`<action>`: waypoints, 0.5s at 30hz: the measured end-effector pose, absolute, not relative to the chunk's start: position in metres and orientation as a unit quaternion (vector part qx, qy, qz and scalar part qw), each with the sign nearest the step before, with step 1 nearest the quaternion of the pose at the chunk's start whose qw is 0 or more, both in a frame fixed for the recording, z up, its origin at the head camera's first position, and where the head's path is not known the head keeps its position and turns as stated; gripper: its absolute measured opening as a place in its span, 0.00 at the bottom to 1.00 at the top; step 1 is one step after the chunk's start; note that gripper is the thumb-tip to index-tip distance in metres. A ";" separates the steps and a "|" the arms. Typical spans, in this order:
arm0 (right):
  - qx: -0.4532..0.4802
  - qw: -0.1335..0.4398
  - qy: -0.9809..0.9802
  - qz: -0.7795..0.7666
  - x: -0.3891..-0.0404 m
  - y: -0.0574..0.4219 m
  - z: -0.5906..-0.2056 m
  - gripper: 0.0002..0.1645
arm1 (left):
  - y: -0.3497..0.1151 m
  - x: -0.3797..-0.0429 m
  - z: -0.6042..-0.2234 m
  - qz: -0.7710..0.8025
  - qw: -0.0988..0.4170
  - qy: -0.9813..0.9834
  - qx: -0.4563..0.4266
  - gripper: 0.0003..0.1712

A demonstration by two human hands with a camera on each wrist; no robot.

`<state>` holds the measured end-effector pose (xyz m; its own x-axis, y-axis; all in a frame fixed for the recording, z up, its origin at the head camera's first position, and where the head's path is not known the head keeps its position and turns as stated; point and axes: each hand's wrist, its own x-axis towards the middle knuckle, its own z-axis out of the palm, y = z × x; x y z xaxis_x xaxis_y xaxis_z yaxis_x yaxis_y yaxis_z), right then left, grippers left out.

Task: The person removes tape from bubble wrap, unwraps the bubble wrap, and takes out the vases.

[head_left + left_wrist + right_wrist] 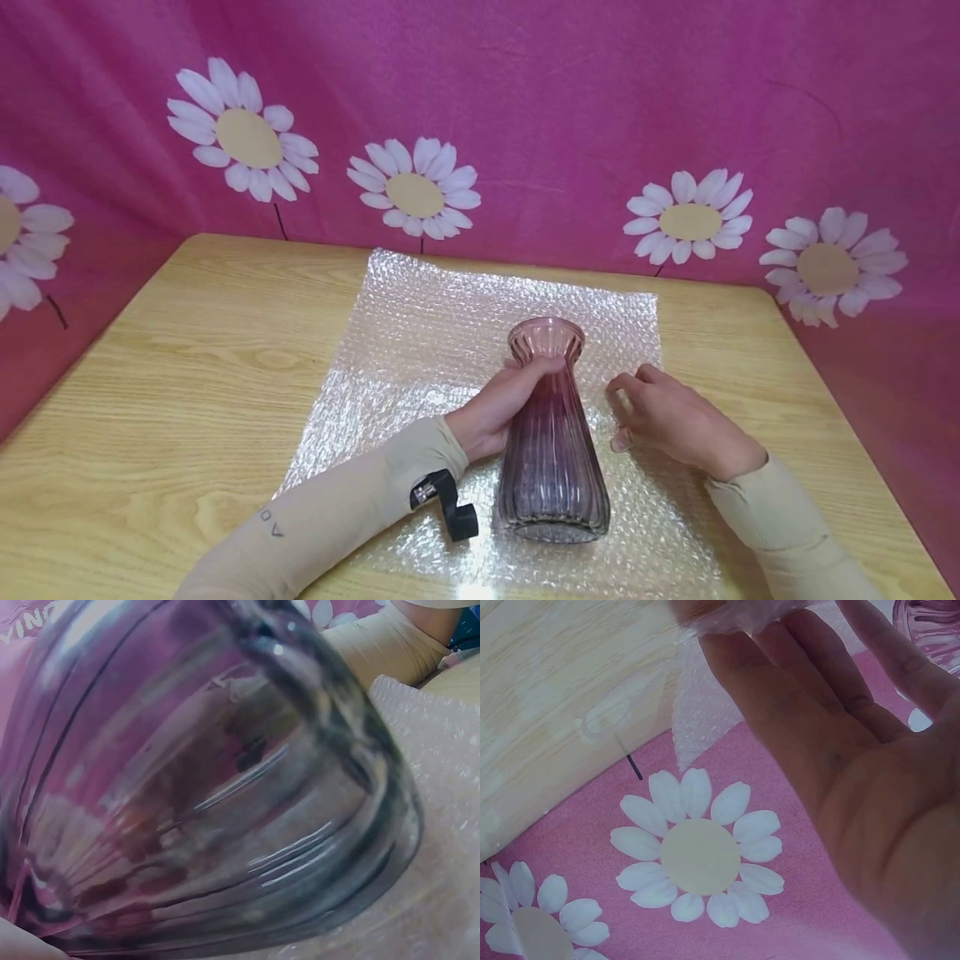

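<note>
One vase (555, 467); bubble wrap (420, 350) on table (165, 375); pink backdrop (540, 100).

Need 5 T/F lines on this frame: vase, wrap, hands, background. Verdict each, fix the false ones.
1. The left grip holds the vase by its neck. True.
2. The right grip also holds the vase. False: it is apart from the vase.
3. The bubble wrap lies on the table. True.
4. In the head view, the vase's wide end is toward the top. False: it is toward the bottom, with the mouth above it.
5. The pink cloth behind the table has white flowers on it. True.
</note>
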<state>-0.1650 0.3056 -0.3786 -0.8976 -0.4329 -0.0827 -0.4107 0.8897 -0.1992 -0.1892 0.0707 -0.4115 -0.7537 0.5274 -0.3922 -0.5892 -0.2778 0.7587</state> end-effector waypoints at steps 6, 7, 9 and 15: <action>-0.212 0.068 0.971 -0.085 -0.166 0.305 -0.377 0.37 | 0.071 -0.190 -0.412 0.798 0.344 0.493 -0.029 0.16; -0.212 0.067 0.971 -0.084 -0.166 0.305 -0.377 0.38 | 0.071 -0.190 -0.411 0.798 0.344 0.495 -0.027 0.16; -0.213 0.065 0.971 -0.081 -0.165 0.305 -0.377 0.39 | 0.070 -0.190 -0.411 0.797 0.342 0.497 -0.024 0.16; -0.209 0.077 0.971 -0.087 -0.166 0.304 -0.377 0.38 | 0.071 -0.190 -0.413 0.800 0.330 0.501 -0.025 0.14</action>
<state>-0.1658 0.3043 -0.3774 -0.9009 -0.4192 -0.1125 -0.3925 0.8975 -0.2013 -0.1900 0.0711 -0.4129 -0.7813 0.5026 -0.3700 -0.5524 -0.2810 0.7848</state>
